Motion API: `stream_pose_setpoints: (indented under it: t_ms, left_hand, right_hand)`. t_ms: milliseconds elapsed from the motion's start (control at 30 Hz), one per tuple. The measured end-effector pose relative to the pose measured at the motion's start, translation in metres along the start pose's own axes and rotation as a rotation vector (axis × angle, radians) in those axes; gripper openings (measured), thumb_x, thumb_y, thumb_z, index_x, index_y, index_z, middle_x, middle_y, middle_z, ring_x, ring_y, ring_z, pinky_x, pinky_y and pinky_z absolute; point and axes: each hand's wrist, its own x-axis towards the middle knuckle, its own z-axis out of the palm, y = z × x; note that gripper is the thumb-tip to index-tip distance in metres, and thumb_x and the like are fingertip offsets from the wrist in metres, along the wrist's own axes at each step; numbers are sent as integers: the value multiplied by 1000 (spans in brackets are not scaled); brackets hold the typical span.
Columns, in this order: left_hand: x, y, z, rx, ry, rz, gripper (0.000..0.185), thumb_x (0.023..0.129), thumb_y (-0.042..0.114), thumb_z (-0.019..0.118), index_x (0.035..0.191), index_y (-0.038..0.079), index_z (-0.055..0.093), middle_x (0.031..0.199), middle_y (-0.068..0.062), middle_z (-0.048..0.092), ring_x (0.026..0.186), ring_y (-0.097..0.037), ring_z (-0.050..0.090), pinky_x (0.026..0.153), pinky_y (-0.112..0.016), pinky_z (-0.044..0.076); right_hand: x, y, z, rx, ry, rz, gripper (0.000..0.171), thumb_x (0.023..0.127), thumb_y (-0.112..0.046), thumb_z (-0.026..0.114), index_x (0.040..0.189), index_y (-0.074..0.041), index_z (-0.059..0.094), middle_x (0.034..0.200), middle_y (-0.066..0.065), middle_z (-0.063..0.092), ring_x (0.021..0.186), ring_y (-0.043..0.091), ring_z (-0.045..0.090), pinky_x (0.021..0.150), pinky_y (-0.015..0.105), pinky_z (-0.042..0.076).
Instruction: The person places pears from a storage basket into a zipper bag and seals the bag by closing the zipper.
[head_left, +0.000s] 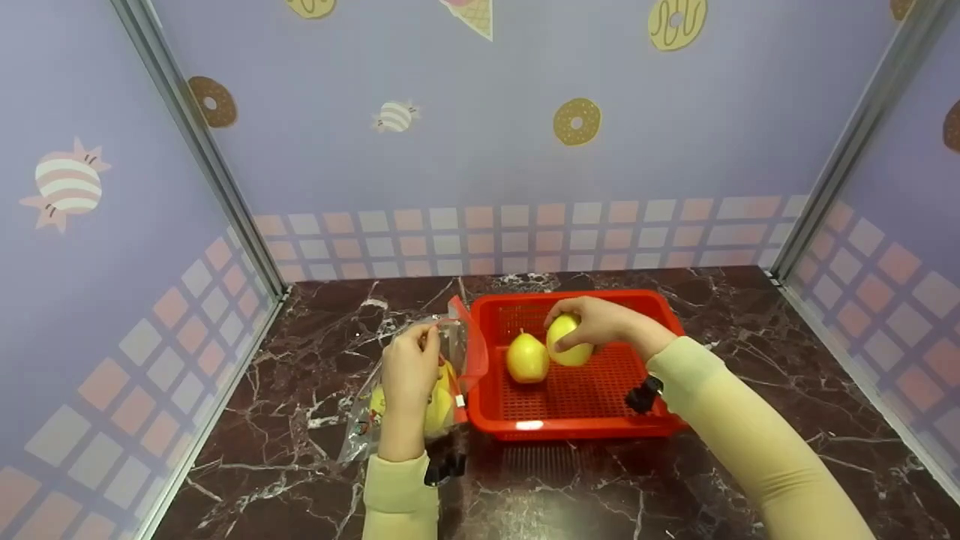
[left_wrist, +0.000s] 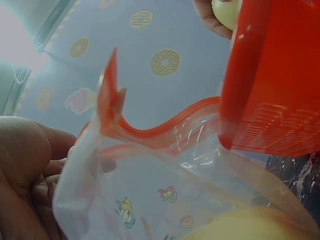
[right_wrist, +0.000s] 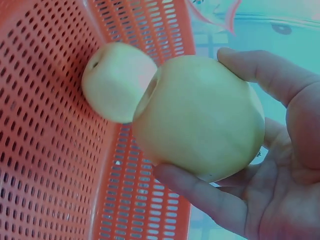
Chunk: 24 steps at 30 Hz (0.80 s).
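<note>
Left hand [head_left: 409, 367] pinching, fingers curled; right hand [head_left: 592, 322] cupped, gripping, arm extended forward.

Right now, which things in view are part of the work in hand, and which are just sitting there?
In the work:
- yellow apple gripped by right hand
- second yellow apple in red perforated plastic basket
- clear zip bag with red seal, pinched by left hand, yellow fruit inside

Just there:
- dark marble tabletop
- doughnut-print wall panels

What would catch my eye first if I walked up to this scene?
Probably the bright red basket on the dark marble table, with one yellow apple lying in it. The right hand grips a second apple over it, while the left hand holds a clear bag beside it.
</note>
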Motion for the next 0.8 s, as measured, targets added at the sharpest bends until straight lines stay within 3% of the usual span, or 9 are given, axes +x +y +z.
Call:
stream_pose_setpoints:
  t_ms: [300,567,800]
  left_hand:
    - [-1,1,0,4,10,21,23,99,18,62,106,4,79,65,-6,71,44,-10,62,58,-36,54]
    - [-1,0,0,7,21,27,23,99,18,62,105,4,79,66,-7,72,46,-13,63,60,-40,55]
    - [-1,0,0,16,30,30,22,98,19,62,102,7,80,66,-7,71,47,-16,65,62,-42,56]
  right_hand:
    - [-2,-7,4,83,38,17,42,86,-31,83,125,-24,69,124,15,62,92,22,65,66,35,58]
    - [-2,-16,14,219,97,-30,44,88,-27,82,128,-18,67,125,16,62,92,21,65,65,36,60]
    - [2,-24,26,347,135,-66,49,87,-21,82,132,-13,64,124,17,61,97,23,65,74,46,63]
